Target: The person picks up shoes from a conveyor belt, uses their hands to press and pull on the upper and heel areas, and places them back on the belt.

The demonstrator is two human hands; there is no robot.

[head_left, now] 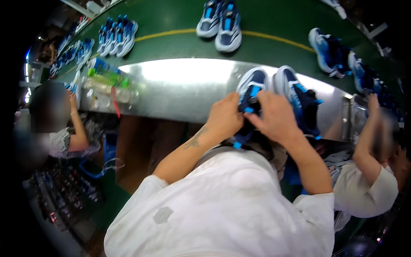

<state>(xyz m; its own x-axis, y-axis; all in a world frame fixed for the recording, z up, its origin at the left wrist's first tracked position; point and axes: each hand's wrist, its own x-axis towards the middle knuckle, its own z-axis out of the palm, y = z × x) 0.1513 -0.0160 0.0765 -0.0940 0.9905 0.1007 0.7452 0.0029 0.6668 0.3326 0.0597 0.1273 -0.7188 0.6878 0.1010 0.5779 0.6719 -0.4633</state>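
Observation:
A navy, white and bright blue sneaker [258, 79] rests at the edge of the metal ledge in front of me, its toe pointing away. My left hand [225, 115] grips its left side near the opening, with the fingertips hidden behind the upper. From the other side my right hand [276, 113] closes over the tongue area, thumb and fingers around a small dark part at the blue strap. The matching sneaker [302, 100] stands just right of my right hand, untouched, with blue tabs sticking out.
Beyond the steel ledge [180, 85] runs a green belt [171, 17] with a yellow line, carrying a sneaker pair [228, 30] and several more shoes [117, 36]. Clear bottles with green caps [109, 79] lie at left. Co-workers sit on both sides, including a white-shirted person [368, 188] at right.

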